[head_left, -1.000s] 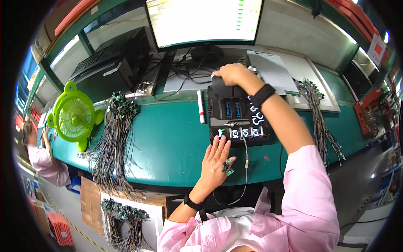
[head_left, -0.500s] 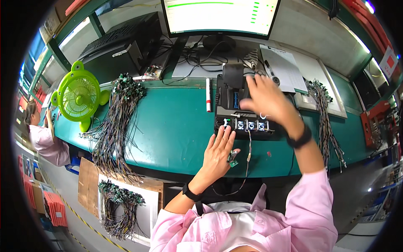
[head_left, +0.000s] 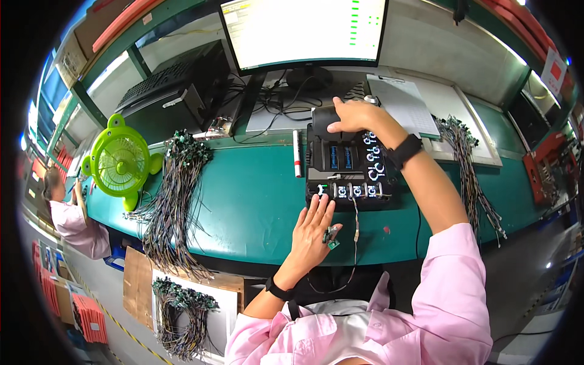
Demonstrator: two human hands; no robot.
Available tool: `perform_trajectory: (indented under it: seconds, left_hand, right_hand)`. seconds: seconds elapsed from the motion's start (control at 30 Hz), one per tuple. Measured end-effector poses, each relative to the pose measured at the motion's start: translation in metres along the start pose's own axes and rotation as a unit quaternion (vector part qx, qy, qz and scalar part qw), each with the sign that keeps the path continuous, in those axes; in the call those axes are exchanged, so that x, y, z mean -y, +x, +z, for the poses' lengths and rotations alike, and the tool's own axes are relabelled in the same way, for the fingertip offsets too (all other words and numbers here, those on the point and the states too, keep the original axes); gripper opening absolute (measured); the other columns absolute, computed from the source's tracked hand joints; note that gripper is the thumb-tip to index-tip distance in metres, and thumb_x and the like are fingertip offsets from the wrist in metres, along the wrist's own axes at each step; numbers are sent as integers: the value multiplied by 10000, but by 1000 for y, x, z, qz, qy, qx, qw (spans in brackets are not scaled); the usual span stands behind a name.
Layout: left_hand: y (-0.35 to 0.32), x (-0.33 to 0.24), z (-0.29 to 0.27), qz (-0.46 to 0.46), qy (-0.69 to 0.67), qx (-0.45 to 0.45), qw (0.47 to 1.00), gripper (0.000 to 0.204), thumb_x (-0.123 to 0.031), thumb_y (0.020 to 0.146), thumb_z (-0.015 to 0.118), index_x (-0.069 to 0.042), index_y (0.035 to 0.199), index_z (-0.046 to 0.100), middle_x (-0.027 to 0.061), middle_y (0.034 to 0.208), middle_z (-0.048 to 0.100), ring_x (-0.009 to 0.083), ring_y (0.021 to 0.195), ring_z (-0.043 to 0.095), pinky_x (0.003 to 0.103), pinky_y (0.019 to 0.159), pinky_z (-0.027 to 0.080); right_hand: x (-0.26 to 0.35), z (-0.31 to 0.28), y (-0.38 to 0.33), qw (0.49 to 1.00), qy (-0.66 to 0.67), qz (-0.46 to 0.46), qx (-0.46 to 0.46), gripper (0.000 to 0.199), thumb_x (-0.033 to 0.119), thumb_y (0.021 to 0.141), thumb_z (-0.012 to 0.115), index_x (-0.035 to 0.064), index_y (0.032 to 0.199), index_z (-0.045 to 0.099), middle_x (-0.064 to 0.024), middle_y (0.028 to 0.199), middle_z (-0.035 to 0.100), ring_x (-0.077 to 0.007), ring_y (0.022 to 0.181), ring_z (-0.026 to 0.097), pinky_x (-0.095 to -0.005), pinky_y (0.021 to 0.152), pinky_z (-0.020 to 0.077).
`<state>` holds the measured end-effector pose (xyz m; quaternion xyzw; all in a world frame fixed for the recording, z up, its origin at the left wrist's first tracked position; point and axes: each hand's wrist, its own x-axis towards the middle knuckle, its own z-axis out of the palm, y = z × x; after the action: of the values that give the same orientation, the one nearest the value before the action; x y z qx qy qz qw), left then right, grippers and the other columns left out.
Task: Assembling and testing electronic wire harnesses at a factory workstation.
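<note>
A black test fixture (head_left: 314, 167) sits on the green bench, with small lit blue displays and a row of lit ports along its front. My right hand (head_left: 360, 115) reaches over it, thumb and index finger around the raised black flap (head_left: 324, 121) at its back. My left hand (head_left: 311, 234) lies at the fixture's front, fingers stretched out with their tips by the leftmost port. Its thumb keeps a small green circuit board (head_left: 331, 237) against the hand. From a front port a thin cable (head_left: 356, 228) hangs down past the bench edge; its far end is hidden.
A red-and-white marker (head_left: 297, 153) lies left of the fixture. Wire bundles (head_left: 173, 188) and a green fan (head_left: 121, 161) are further left; another bundle (head_left: 465, 170) hangs at right. Behind are a monitor (head_left: 304, 30) and clipboard (head_left: 404, 100). A co-worker (head_left: 76, 213) sits far left.
My right hand has moved from above the fixture's right side to the raised flap and taken hold of it. The left hand stays at the front. The monitor's picture has changed.
</note>
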<state>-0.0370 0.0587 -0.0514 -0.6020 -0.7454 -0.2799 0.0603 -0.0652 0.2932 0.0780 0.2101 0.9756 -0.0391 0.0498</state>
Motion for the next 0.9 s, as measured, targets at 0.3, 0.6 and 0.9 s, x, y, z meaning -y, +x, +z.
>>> perform_trajectory:
  seconds: [0.3,0.6,0.9]
  left_hand:
    - [-38,-5,4,-53,-245,7,968,296,-135,757,498,-21,1028,461,190,992,489,323,931,462,363,757,382]
    - [-34,-18,14,-138,-238,120,954,153,-151,754,514,-8,704,493,117,607,553,235,543,544,301,497,401]
    - [-32,-13,36,-115,-394,15,912,74,-58,675,523,-6,703,479,100,582,533,204,490,527,287,468,399]
  right_hand:
    - [21,122,-161,963,248,-80,-74,305,305,747,534,1,768,547,-110,580,552,-218,500,547,-295,454,422]
    - [69,169,-177,615,786,48,-42,150,154,786,508,27,708,496,2,559,482,-42,448,443,-168,384,332]
    - [62,184,-176,596,796,22,-104,156,118,781,508,39,650,477,10,558,466,-33,432,391,-168,383,313]
